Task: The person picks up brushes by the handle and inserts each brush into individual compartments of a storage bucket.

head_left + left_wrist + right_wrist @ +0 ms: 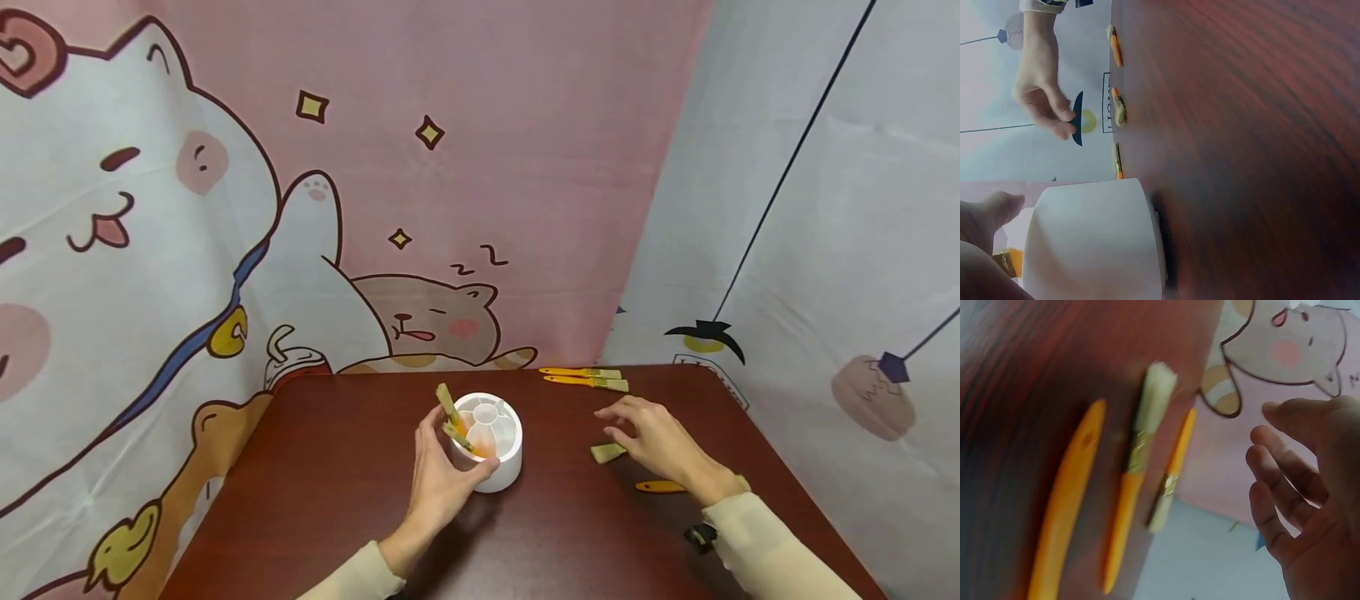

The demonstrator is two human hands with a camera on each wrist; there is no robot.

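Observation:
A white round organizer [512, 471] with several compartments stands on the table, and my left hand [438, 482] grips its left side, thumb at the front. Two paintbrushes [447, 405] with pale bristles lean in its left part, bristles up; my left fingers lie beside them. To the right, my right hand [660, 437] is raised above the table with loosely bent fingers and holds nothing, as the right wrist view also shows. Beneath it lies a paintbrush [1137, 469], its bristles showing in the head view. Nearer me is another brush's orange handle [658, 487], partly hidden by the wrist.
Two more paintbrushes [585, 382] with yellow-orange handles lie side by side near the back edge of the dark red-brown table [337, 483]. Cartoon-printed cloth [555, 167] hangs behind the table and along its sides.

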